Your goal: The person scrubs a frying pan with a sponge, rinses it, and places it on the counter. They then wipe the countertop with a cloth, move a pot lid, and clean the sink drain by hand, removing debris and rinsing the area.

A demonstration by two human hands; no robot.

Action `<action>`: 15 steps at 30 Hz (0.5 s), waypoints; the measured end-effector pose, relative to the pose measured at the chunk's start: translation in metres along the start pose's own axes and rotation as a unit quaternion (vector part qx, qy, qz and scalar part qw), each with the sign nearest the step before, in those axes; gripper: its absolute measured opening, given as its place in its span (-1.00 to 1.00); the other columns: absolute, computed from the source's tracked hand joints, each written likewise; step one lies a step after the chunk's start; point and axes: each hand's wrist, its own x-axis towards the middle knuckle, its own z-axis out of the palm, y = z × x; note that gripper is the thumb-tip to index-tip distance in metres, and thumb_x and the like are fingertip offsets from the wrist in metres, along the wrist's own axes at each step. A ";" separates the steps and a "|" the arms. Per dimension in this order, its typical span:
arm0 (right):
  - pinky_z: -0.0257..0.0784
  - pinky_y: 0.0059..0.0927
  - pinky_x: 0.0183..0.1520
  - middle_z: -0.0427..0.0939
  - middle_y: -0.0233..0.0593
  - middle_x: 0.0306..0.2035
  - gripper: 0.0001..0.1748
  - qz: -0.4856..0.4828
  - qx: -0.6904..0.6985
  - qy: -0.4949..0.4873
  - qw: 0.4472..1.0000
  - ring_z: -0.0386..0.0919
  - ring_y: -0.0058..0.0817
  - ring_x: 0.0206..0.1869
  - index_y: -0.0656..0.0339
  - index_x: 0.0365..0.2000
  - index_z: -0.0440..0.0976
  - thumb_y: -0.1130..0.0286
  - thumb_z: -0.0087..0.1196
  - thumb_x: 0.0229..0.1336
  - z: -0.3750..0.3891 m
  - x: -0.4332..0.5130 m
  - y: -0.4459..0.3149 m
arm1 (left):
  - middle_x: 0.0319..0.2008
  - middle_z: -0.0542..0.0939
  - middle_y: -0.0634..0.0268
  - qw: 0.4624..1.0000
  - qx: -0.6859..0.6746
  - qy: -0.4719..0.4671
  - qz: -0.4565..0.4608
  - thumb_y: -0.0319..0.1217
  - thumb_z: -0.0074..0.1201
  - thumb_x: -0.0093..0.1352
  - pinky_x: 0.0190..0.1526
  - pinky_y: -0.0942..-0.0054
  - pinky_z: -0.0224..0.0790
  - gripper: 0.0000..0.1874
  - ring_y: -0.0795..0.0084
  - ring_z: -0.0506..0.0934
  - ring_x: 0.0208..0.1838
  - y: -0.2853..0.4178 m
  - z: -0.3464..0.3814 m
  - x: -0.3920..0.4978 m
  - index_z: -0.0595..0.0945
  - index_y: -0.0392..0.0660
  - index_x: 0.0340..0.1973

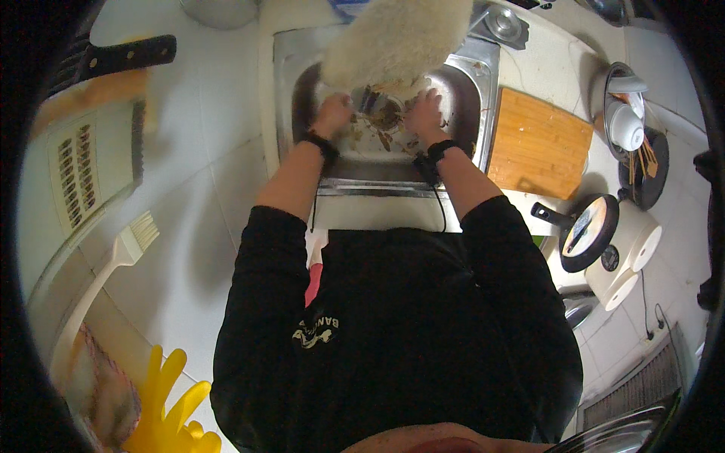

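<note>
Both hands reach into a stainless steel sink (490, 102), with black bands on the wrists. My left hand (334, 115) is at the basin's left side, its fingers blurred and partly curled; whether it holds something is unclear. At the right side, my right hand (425, 113) has its fingers apart, low over the basin, with nothing seen in it. Brown food scraps (385, 139) lie around the drain (386, 113) between the hands. A pale fluffy object (396, 42) hangs in front of the view and hides the sink's upper part.
A wooden cutting board (538, 144) lies right of the sink. Beyond it are a metal bowl with white bowls (626, 127), a black frying pan (609, 226) and a white appliance (620, 266). Yellow rubber gloves (170, 402), a brush (133, 243) and a black-handled knife (130, 56) are at left.
</note>
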 end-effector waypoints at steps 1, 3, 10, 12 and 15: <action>0.19 0.05 0.40 -0.11 0.18 0.46 -0.15 -0.045 0.012 -0.100 0.994 -0.03 0.31 0.44 0.25 0.33 0.15 0.30 0.26 0.07 0.005 -0.001 -0.001 | -0.18 0.70 -0.02 0.999 -0.002 -0.043 0.028 -0.29 0.16 0.30 -0.08 0.20 0.51 -0.65 0.05 0.67 -0.12 0.010 0.001 -0.009 0.65 -0.30 -0.12; 0.23 -0.02 0.39 -0.10 0.17 0.45 -0.18 -0.110 0.058 -0.096 0.988 0.00 0.23 0.44 0.28 0.32 0.17 0.36 0.24 0.07 0.020 -0.009 -0.013 | -0.19 0.71 -0.02 0.988 0.023 -0.148 -0.033 -0.29 0.18 0.28 -0.11 0.20 0.52 -0.65 0.04 0.68 -0.13 0.029 0.004 -0.018 0.66 -0.30 -0.14; 0.19 -0.05 0.39 0.23 0.26 0.30 -0.25 0.013 0.235 -0.053 0.971 0.24 0.07 0.34 0.33 0.29 0.24 0.28 0.18 0.13 0.007 -0.017 0.036 | -0.20 0.71 -0.03 0.984 0.131 0.092 0.072 -0.26 0.14 0.30 -0.13 0.10 0.50 -0.67 0.00 0.68 -0.23 -0.034 0.006 -0.001 0.68 -0.21 -0.12; 0.12 -0.03 0.42 0.26 0.26 0.30 -0.31 -0.051 -0.042 0.024 0.998 0.22 0.10 0.35 0.31 0.26 0.28 0.33 0.16 0.14 0.018 -0.024 0.048 | -0.20 0.70 -0.04 0.985 0.141 0.086 -0.045 -0.24 0.11 0.33 -0.13 0.11 0.50 -0.66 0.02 0.68 -0.21 -0.047 0.013 0.008 0.69 -0.19 -0.11; 0.19 0.02 0.39 0.26 0.27 0.27 -0.12 0.038 -0.009 0.033 0.999 0.29 0.09 0.31 0.39 0.33 0.12 0.24 0.21 0.08 0.061 -0.012 0.019 | -0.19 0.70 -0.06 0.994 0.111 0.014 0.006 -0.21 0.07 0.36 -0.09 0.15 0.51 -0.66 0.07 0.68 -0.13 -0.038 0.031 0.007 0.71 -0.17 -0.11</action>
